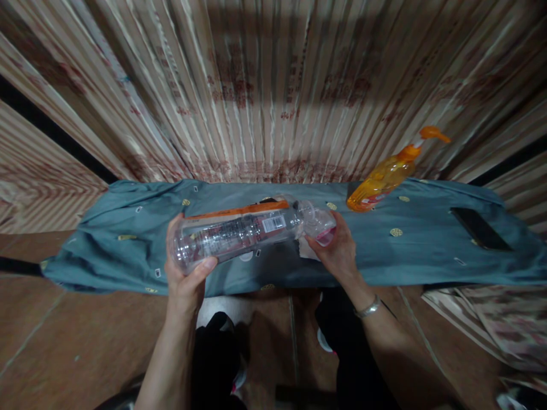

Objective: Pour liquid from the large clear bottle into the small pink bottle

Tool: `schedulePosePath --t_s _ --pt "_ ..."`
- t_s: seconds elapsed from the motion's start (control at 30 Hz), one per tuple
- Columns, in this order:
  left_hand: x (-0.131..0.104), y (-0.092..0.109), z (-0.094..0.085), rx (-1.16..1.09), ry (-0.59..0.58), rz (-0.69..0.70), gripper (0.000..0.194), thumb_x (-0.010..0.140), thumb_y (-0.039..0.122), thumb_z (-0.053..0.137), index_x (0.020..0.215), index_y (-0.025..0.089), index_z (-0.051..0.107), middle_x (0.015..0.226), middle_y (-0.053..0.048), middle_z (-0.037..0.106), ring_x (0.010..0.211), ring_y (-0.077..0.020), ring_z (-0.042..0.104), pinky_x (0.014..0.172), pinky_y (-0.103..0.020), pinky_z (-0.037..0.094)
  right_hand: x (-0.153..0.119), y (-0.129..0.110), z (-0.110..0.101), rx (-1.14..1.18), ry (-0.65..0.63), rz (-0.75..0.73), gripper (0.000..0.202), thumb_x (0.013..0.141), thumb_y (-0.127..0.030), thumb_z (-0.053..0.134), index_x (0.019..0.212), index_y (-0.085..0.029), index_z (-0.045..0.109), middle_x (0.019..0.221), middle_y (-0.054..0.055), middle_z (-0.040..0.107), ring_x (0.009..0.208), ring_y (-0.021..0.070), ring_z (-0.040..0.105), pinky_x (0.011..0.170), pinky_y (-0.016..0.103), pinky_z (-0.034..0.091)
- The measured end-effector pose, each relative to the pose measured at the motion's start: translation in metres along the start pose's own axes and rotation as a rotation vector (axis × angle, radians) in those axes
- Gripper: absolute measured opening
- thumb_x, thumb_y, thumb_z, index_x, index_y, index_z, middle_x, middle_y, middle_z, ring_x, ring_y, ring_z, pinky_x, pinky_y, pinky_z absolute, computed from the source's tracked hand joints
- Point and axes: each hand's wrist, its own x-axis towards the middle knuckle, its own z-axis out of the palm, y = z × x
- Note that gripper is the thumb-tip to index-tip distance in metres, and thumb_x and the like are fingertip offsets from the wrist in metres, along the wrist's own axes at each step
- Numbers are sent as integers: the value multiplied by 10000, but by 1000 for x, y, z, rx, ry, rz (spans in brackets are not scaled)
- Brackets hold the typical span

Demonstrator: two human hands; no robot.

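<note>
A large clear plastic bottle (231, 230) with an orange-edged label and a barcode is tilted almost on its side above the cloth. My left hand (188, 273) is closed around its base end, thumb on the near side. At the neck end, my right hand (339, 250) grips a small clear plastic piece (321, 225) with a pink edge; its exact kind is unclear. That piece touches or overlaps the bottle's mouth; I cannot tell whether they are joined. Something white and flat (308, 249) shows beneath my right fingers, partly hidden.
A blue-green patterned cloth (410, 256) covers the narrow table. An orange pump bottle (382, 179) stands at the back right, and a black phone (481, 228) lies at the right end. A striped curtain (273, 85) hangs behind. My legs are below the front edge.
</note>
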Motion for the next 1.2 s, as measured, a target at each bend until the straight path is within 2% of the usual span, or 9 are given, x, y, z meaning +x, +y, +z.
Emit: schedulePosePath --t_s 0.23,0.5,0.7,1.03,1.2 --pt "0 1 1 -21 17 -30 994 555 515 896 1449 352 492 1448 -104 543 1272 -381 585 1139 -604 441 2 1 0 -4 -18 14 850 713 -498 792 1415 -151 460 1381 205 618 1276 369 604 1069 596 496" --pt "0 1 1 -47 20 -21 956 567 465 903 1438 366 523 1410 -82 572 1270 -373 581 1154 -599 426 1 -2 -3 -9 -26 28 814 719 -490 801 1405 -205 470 1383 181 632 1268 376 614 1062 579 503" --pt "-1 -1 0 -6 4 1 939 600 496 873 1451 368 497 1458 -89 545 1276 -374 587 1080 -566 506 1 0 -2 1 -14 9 822 721 -470 793 1415 -181 462 1385 196 622 1282 377 598 1072 616 487" --pt "0 2 1 -78 36 -28 934 539 450 918 1397 375 558 1362 -76 594 1206 -349 614 1092 -570 496 1 -1 -2 -7 -15 18 839 711 -483 803 1408 -157 470 1377 207 627 1270 381 609 1068 620 493" --pt "1 -1 1 -14 -3 1 934 597 505 876 1442 372 501 1405 -89 578 1198 -354 636 1037 -538 542 1 -2 -3 -13 -18 8 810 719 -470 802 1405 -200 466 1385 191 630 1278 371 610 1075 595 496"
